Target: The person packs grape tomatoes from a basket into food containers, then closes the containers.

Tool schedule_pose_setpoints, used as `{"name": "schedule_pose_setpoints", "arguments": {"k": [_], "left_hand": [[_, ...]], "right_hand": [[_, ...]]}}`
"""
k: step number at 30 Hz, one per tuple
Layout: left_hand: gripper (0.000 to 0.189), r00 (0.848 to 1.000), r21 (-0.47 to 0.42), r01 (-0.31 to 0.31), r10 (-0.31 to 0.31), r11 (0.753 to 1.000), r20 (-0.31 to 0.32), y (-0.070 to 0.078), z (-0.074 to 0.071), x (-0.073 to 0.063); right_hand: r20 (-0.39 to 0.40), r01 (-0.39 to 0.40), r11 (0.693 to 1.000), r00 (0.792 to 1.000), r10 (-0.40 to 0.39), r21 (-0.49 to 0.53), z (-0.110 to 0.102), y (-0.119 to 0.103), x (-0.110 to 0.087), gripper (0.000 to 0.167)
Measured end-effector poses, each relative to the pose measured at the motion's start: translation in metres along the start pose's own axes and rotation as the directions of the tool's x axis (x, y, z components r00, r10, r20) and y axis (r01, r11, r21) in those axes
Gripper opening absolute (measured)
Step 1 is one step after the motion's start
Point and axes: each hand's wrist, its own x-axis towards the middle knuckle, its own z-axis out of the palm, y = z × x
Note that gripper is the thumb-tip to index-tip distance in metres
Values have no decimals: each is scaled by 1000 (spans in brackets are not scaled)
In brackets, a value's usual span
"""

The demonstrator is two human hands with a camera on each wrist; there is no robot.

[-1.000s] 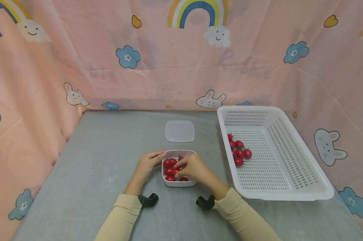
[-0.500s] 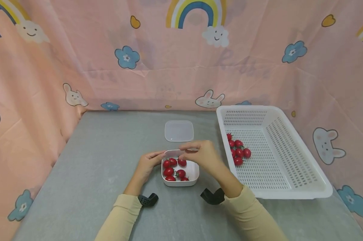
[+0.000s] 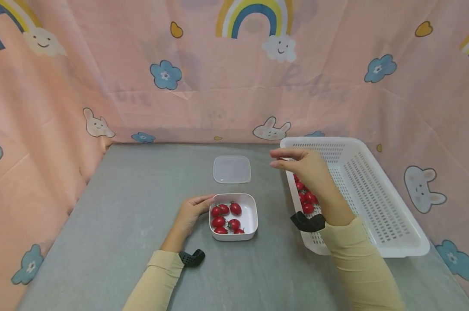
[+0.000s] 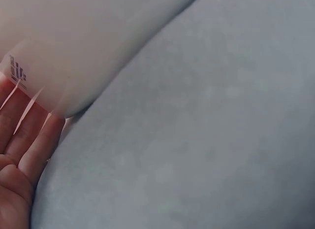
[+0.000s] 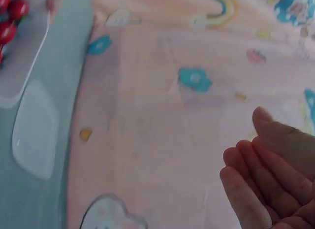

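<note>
A small white container (image 3: 251,216) holds several red cherry tomatoes (image 3: 234,224), mostly on its left side. My left hand (image 3: 191,214) touches the container's left side near the back corner; in the left wrist view its straight fingers (image 4: 37,135) lie against the outer wall. My right hand (image 3: 310,170) is raised over the left side of a white perforated basket (image 3: 397,216). Nothing shows between its thumb and fingers, which stand apart in the right wrist view (image 5: 270,175). More cherry tomatoes (image 3: 307,208) lie along the basket's left side, partly hidden by the right hand.
A translucent lid (image 3: 232,169) lies flat on the grey table (image 3: 133,207) behind the container. Pink patterned cloth (image 3: 203,99) hangs around the back and sides. The basket takes up the table's right side.
My right hand has left the container, where it was among the tomatoes, and moved right and back to the basket. My left hand has stayed against the container.
</note>
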Motion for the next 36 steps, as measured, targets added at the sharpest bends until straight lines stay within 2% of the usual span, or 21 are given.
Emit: {"name": "schedule_pose_setpoints", "arguments": {"k": [8, 10, 15, 20, 29, 36], "left_hand": [[33, 1000, 13, -3, 3, 1000, -1, -3, 0, 1], [32, 1000, -3, 0, 0, 1000, -2, -4, 1, 1], [33, 1000, -11, -2, 2, 1000, -3, -3, 1, 1], [33, 1000, -14, -7, 7, 1000, -4, -3, 1, 1], [33, 1000, -22, -22, 22, 1000, 2, -1, 0, 0], [34, 1000, -12, -15, 15, 1000, 7, -2, 0, 1]], "right_hand": [[-71, 15, 1000, 997, -17, -26, -33, 47, 31, 54], [-75, 1, 1000, 997, -2, -15, -38, 59, 36, 55], [-57, -90, 996, 994, 91, 21, -47, 81, 47, 57], [-4, -164, 987, 987, 164, 5, -49, 96, 57, 58], [90, -174, 981, 979, 182, -88, -43, 118, 72, 53], [96, -230, 970, 967, 237, -79, -40, 131, 76, 53]]}}
